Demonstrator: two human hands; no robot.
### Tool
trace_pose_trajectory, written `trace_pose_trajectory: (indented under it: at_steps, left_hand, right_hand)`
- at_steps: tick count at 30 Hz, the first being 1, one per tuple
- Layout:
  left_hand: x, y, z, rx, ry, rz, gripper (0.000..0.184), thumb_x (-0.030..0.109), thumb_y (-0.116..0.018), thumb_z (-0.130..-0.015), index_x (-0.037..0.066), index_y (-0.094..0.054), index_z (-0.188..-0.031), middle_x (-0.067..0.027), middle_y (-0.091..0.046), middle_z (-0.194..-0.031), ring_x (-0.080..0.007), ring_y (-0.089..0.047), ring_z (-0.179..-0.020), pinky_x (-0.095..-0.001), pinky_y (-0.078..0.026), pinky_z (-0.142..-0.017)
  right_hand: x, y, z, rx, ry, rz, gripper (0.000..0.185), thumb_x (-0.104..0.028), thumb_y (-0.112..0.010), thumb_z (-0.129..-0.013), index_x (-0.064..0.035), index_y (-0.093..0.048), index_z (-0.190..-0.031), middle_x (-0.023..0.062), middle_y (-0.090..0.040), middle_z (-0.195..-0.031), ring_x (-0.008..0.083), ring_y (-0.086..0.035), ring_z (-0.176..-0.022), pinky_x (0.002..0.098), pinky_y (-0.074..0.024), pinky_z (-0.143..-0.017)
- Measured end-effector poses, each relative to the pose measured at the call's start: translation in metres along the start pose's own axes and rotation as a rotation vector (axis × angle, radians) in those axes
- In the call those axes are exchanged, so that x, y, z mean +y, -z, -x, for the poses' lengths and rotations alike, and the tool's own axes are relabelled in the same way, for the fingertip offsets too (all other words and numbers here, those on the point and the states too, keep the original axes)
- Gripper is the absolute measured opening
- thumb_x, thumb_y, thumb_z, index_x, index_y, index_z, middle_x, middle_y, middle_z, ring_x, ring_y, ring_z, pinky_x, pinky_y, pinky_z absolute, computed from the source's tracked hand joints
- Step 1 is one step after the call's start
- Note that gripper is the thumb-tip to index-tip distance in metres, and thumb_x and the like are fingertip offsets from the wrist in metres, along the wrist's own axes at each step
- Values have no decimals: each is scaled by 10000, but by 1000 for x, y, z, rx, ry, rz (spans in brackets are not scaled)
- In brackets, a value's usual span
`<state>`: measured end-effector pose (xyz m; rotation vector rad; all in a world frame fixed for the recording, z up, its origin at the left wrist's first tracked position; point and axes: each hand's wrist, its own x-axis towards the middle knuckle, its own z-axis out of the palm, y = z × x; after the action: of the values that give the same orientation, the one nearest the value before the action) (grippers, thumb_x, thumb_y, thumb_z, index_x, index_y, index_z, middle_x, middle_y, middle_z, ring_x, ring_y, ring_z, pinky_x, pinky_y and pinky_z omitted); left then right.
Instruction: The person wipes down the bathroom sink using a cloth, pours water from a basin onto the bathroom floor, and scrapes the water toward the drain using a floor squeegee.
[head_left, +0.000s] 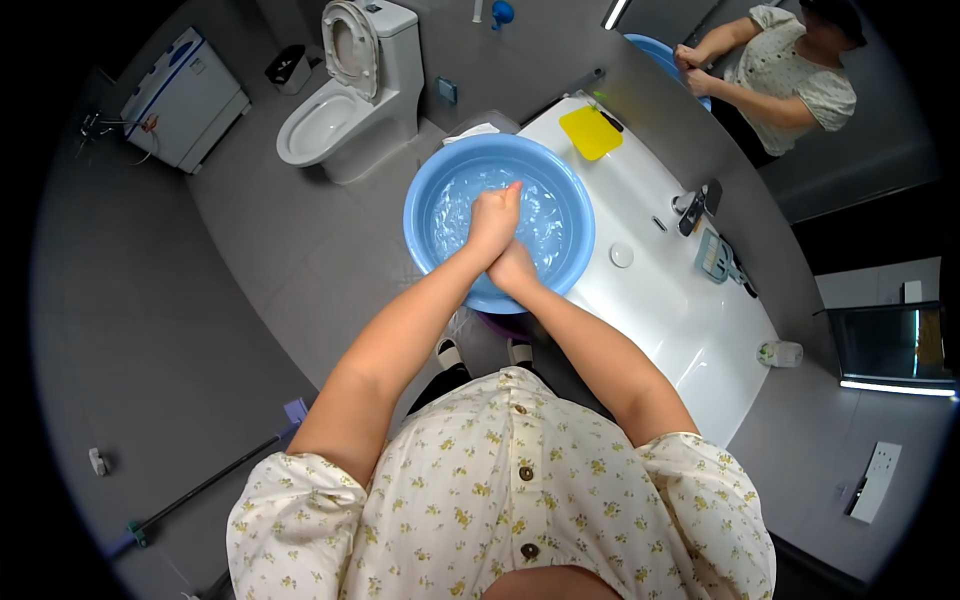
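Observation:
Below me, a round blue basin (415,215) holds rippling water and stands beside the white sink, close to its left end. My left hand (494,222) is closed over the basin, its thumb side uppermost. Against its lower right side presses my right hand (513,268), also closed. The two hands touch each other above the water. Whatever lies between or inside the fingers is too hidden to make out.
The white sink (650,300) has a faucet (698,207), a yellow sheet (590,133) and a light blue brush-like item (716,257). A toilet (335,115), trash bin (289,69) and washing machine (187,98) stand left; a mirror is at right.

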<state>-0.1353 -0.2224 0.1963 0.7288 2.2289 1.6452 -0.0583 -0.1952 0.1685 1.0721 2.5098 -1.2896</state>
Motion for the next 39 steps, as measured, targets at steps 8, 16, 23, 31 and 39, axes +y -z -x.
trace_pose_trajectory:
  at_steps: [8,16,23,31,39]
  left_hand:
    - [5,19,5,13,67,227,141,150,-566,-862,46,-499,-930,-57,-532,-745,-129,-512,-648,-276,-413,-547]
    - [-21,52,23,593,284,404,389,-44,-473,-826,11,-372,-1198,-131,-420,-1107,-213,-601,-847,-326,-523,-748]
    - [-47,78,27,579,594,994,267,-41,-430,-808,-164,-409,-1044,-261,-535,-934,-346,-624,-741,-420,-561,-703]
    - [-42,81,75,735,467,1281,232,30,-381,-823,-106,-440,-1003,-251,-560,-906,-338,-616,-831,-453,-531,-768]
    - [-26,118,204,889,361,1382,359,24,-374,-829,-61,-396,-1177,-201,-528,-1027,-315,-611,-901,-427,-526,-797]
  right_hand:
    - [5,50,11,-1,368,31,438,-315,-699,-688,-14,-629,-998,202,-536,-1210,377,-509,-1105,411,-426,-889]
    - [72,84,3,349,566,185,477,-207,-730,-691,19,-519,-1054,173,-547,-1031,324,-516,-993,377,-414,-883]
    - [138,95,-45,178,-51,-475,325,-127,-687,-732,-7,-486,-958,119,-557,-896,216,-569,-785,333,-485,-670]
    - [109,102,-13,-424,-256,-767,350,6,-556,-754,50,-448,-1083,136,-574,-912,207,-614,-743,301,-552,-602]
    - [92,65,46,-475,-166,-637,390,32,-545,-715,22,-471,-1098,114,-567,-966,227,-605,-820,324,-540,-675]
